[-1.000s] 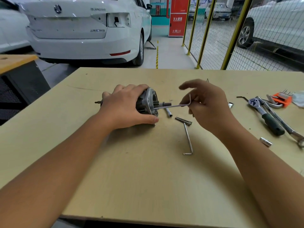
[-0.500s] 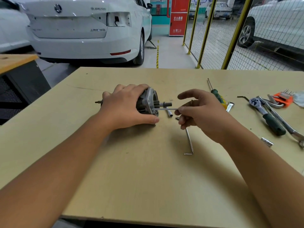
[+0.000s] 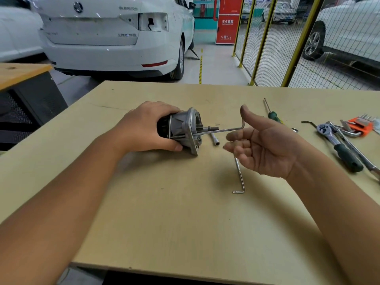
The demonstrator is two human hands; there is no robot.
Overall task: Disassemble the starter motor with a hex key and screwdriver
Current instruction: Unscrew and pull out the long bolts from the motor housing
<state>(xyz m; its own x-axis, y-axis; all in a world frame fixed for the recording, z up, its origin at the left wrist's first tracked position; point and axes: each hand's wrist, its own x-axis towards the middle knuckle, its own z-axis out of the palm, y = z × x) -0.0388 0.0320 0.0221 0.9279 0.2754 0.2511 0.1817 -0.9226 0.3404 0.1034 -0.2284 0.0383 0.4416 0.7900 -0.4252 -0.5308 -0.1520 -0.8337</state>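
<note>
Head view. The starter motor (image 3: 181, 130) lies on its side near the middle of the counter (image 3: 164, 212), its pale flanged end facing the right edge and its dark body toward the left edge. The left hand (image 3: 144, 130) wraps the dark body from above, fingers curled over the far side and thumb pressed along the near side, pinning it to the counter. A hex key (image 3: 224, 129) stands seated in the flanged end, its long shaft running out toward the right edge and its short bend pointing up. The right hand (image 3: 265, 147) is released, palm up with fingers spread and thumb raised, just beside the bend of the key; whether a fingertip touches the shaft cannot be told.

A second hex key (image 3: 239, 175) lies loose on the counter toward the near edge, partly under the right hand. A small socket (image 3: 214, 139) lies just beside the flange. A screwdriver (image 3: 273, 115), a ratchet (image 3: 339, 147) and an orange key holder (image 3: 359, 126) lie toward the right edge.

Handling, as judged: the motor looks like a dense, rigid metal body that would roll on its round casing, so the hold belongs on the casing, pressed downward. The key is thin and stiff; turning force is best applied at the bend, keeping the shaft square in the screw head to avoid slipping out.
</note>
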